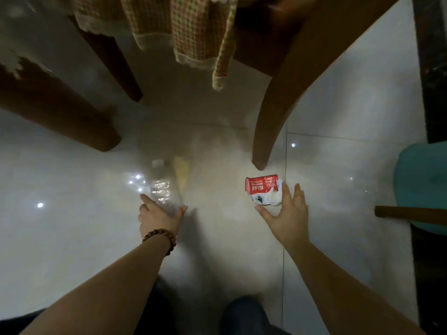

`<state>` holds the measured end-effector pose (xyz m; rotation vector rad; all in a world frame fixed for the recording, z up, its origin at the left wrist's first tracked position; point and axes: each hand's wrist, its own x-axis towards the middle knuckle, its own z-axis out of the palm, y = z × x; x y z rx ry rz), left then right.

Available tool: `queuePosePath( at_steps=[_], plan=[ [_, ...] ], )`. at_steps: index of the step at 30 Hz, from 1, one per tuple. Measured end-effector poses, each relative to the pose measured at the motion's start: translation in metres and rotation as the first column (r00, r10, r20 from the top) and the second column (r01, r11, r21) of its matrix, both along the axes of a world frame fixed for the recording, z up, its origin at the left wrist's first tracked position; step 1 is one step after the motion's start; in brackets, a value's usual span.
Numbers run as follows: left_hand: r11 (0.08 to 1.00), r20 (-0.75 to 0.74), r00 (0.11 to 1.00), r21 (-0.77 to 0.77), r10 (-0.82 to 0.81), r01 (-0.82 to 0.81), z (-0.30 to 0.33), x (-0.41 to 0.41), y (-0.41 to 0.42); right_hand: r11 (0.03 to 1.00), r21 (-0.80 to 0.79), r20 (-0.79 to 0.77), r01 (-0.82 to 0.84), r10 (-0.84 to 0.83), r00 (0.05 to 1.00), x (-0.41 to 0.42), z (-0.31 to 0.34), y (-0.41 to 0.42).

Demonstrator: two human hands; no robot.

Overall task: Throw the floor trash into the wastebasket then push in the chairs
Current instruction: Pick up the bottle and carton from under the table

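Note:
A clear plastic bottle (162,189) with a white cap lies on the pale tiled floor, cap pointing away from me. My left hand (158,215), with a bead bracelet on the wrist, has its fingers around the bottle's near end. To the right lies a crumpled red and white wrapper (263,191). My right hand (287,211) is spread open at the wrapper's near right side, thumb and fingers on either side of it, touching or nearly touching. A small yellowish scrap (182,174) lies just beyond the bottle.
Dark wooden legs (273,122) of a chair or table stand just beyond the trash, with another thick leg (60,114) at the left. A checked cloth (193,32) hangs down at the top. A teal cushioned chair (420,187) is at the right edge.

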<state>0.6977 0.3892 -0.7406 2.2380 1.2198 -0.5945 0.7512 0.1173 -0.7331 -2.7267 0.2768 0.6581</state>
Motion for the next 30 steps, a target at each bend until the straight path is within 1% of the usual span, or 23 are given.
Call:
queuePosePath(
  at_steps=[3, 6, 9, 12, 14, 16, 18, 20, 22, 25, 28, 30],
  plan=[
    [0.998, 0.068, 0.997, -0.044, 0.036, -0.033, -0.025, 0.012, 0.008, 0.998, 0.031, -0.002, 0.062, -0.062, 0.998, 0.021, -0.028, 0.009],
    [0.999, 0.107, 0.994, -0.041, -0.019, 0.024, -0.037, 0.021, 0.008, 0.997, 0.015, -0.014, 0.077, -0.077, 0.997, 0.034, -0.05, 0.018],
    [0.995, 0.147, 0.987, -0.057, -0.072, 0.081, -0.041, 0.029, 0.003, 0.998, -0.003, -0.046, 0.069, -0.069, 0.997, 0.036, -0.066, 0.026],
    [0.991, 0.191, 0.977, -0.075, -0.098, 0.114, -0.041, 0.036, -0.003, 0.998, -0.066, -0.026, 0.005, -0.007, 1.0, 0.029, -0.078, 0.029],
    [0.987, 0.222, 0.969, -0.093, -0.106, 0.129, -0.041, 0.038, -0.006, 0.995, -0.096, 0.017, -0.031, 0.033, 0.999, 0.022, -0.082, 0.028],
    [0.984, 0.242, 0.964, -0.107, -0.112, 0.141, -0.041, 0.038, -0.008, 0.993, -0.09, 0.098, -0.073, 0.082, 0.992, 0.015, -0.084, 0.026],
    [0.982, 0.249, 0.961, -0.118, -0.116, 0.149, -0.04, 0.038, -0.009, 0.99, -0.074, 0.189, -0.121, 0.133, 0.973, 0.011, -0.085, 0.024],
    [0.98, 0.248, 0.96, -0.118, -0.128, 0.161, -0.035, 0.038, -0.012, 0.992, -0.021, 0.246, -0.124, 0.126, 0.961, 0.01, -0.086, 0.021],
    [0.98, 0.242, 0.962, -0.116, -0.129, 0.161, -0.022, 0.038, -0.015, 0.996, 0.052, 0.227, -0.077, 0.063, 0.972, 0.011, -0.074, 0.02],
    [0.981, 0.242, 0.963, -0.116, -0.122, 0.154, 0.016, 0.036, -0.019, 0.988, 0.154, 0.218, -0.007, -0.028, 0.975, 0.01, -0.029, 0.022],
    [0.981, 0.246, 0.963, -0.129, -0.113, 0.148, 0.081, 0.03, -0.019, 0.975, 0.217, 0.22, 0.035, -0.084, 0.972, 0.005, 0.048, 0.025],
    [0.979, 0.25, 0.962, -0.139, -0.112, 0.15, 0.126, 0.023, -0.019, 0.972, 0.233, 0.212, 0.036, -0.087, 0.974, 0.002, 0.101, 0.029]
  ],
)
